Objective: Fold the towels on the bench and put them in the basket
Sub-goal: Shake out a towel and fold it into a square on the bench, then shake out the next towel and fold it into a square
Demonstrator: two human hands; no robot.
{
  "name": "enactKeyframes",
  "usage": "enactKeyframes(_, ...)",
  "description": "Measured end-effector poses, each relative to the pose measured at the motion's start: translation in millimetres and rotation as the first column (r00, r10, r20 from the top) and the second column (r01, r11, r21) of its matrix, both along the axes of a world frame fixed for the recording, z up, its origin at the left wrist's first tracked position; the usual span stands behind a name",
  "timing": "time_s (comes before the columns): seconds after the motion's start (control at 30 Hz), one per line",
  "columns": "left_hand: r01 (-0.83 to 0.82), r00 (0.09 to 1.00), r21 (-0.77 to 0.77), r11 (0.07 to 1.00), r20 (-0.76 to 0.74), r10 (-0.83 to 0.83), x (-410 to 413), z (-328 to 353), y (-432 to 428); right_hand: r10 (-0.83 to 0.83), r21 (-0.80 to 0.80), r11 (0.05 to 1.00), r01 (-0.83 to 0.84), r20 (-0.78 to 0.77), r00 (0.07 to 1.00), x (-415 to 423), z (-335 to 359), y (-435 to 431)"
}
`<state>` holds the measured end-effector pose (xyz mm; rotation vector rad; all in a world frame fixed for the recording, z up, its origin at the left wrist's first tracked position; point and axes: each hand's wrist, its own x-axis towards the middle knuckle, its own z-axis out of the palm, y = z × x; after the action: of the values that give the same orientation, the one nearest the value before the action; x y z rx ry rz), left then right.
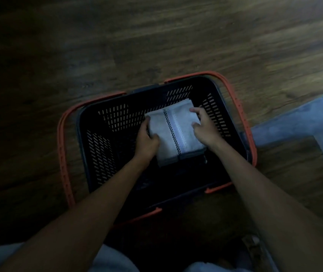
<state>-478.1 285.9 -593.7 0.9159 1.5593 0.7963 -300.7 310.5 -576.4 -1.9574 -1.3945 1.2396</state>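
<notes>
The basket [101, 150], dark with orange handles, sits on the wood floor [156, 36], and both arms reach down into it. The left hand [146, 142] grips the left edge of the folded towel [174, 130], with its thumb on top. The towel is a pale rectangle with a dotted stripe down its middle. It sits inside the basket, toward the far right corner. The light is dim, so I cannot tell whether it already rests on the bottom or hangs just above it. A greyer layer shows under its near edge, perhaps its own folds or another towel. The right hand [203, 128] holds the right edge, fingers curled over it. The bench [294, 122] shows pale at the far right.

The step is setting the towel down. To do it well, keep it level, lower both sides together, and let go only once it lies flat. Then slide the fingers out sideways so the folds stay square.
</notes>
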Motion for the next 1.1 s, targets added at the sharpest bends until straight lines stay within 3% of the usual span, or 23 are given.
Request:
enactKeyframes(0.1, 0.074, 0.981, 0.038, 0.997, -0.181, -0.066, 1, -3, 0, 0.156, -0.001, 0.986, -0.166, 0.332, 0.93, -9, -1, -3)
enactKeyframes(0.17, 0.166, 0.911, 0.167, 0.972, -0.404, -0.087, 1, 0, -2, 0.248, 0.034, 0.932, -0.362, 0.669, 0.701, -18, -2, -6)
enactKeyframes(0.2, 0.256, 0.84, 0.223, 0.941, -0.532, -0.102, 1, 0, -4, 0.253, 0.065, 0.886, -0.459, 0.762, 0.596, -20, -4, -8)
enactKeyframes(0.27, 0.436, 0.677, 0.172, 0.884, -0.709, -0.196, 0, -1, -5, 0.307, 0.008, 0.839, -0.543, 0.818, 0.486, -22, -6, -6)
enactKeyframes(0.4, 0.579, 0.477, -0.122, 0.806, -0.751, -0.456, -7, -3, 5, 0.488, -0.257, 0.83, -0.496, 0.766, 0.418, -20, -10, -1)
enactKeyframes(0.47, 0.603, 0.448, -0.155, 0.782, -0.746, -0.493, -8, 6, 9, 0.509, -0.281, 0.834, -0.476, 0.724, 0.465, -24, -2, 0)
enactKeyframes(0.57, 0.593, 0.465, -0.081, 0.801, -0.778, -0.423, -10, 34, 7, 0.459, -0.225, 0.871, -0.437, 0.689, 0.561, -27, 27, -7)
enactKeyframes(0.67, 0.605, 0.44, -0.027, 0.796, -0.822, -0.362, -13, 75, 4, 0.419, -0.159, 0.883, -0.443, 0.693, 0.586, -19, 71, -22)
enactKeyframes(0.9, 0.675, 0.483, 0.197, 0.711, -0.846, -0.224, -17, 224, -12, 0.18, 0.04, 0.963, -0.266, 0.639, 0.748, 6, 244, -63)
enactKeyframes(1.1, 0.738, 0.477, 0.26, 0.623, -0.854, -0.207, -14, 359, -50, 0.019, 0.141, 0.978, -0.153, 0.671, 0.741, 21, 383, -133)
